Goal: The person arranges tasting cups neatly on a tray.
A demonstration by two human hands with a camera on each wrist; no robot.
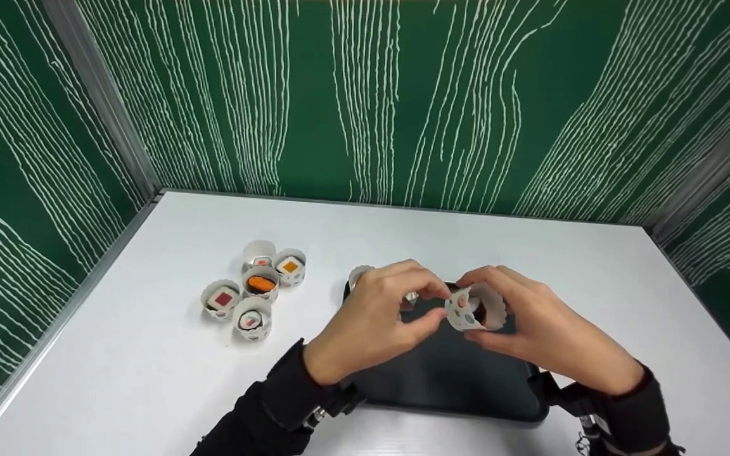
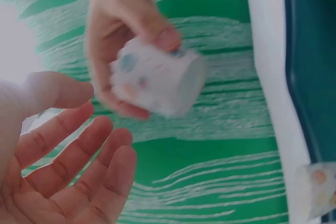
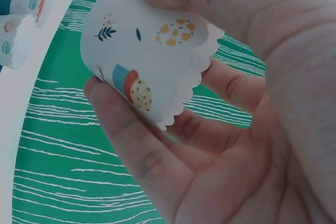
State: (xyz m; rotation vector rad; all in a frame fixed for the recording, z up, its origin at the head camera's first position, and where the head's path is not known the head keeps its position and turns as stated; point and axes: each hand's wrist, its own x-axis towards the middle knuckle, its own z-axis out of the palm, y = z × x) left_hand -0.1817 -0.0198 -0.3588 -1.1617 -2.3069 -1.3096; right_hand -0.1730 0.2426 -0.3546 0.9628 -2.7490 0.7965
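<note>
My right hand (image 1: 539,316) grips a white paper baking cup (image 1: 459,310) with a scalloped rim and small printed pictures. The cup is tilted, and a dark and pale piece lies inside it. In the right wrist view the thumb and fingers hold the cup's printed wall (image 3: 142,56). My left hand (image 1: 381,320) is just left of this cup, thumb and forefinger apart. The left wrist view shows its fingers (image 2: 79,177) loosely bent with nothing between them. Below both hands lies a black tray (image 1: 441,380). Another baking cup (image 1: 358,277) at its far left corner is partly hidden by the left hand.
To the left on the white table (image 1: 149,354) stand several baking cups with sushi-like pieces, among them one with an orange top (image 1: 261,284) and one with a red square (image 1: 222,298). Green walls (image 1: 428,101) with white lines enclose the table.
</note>
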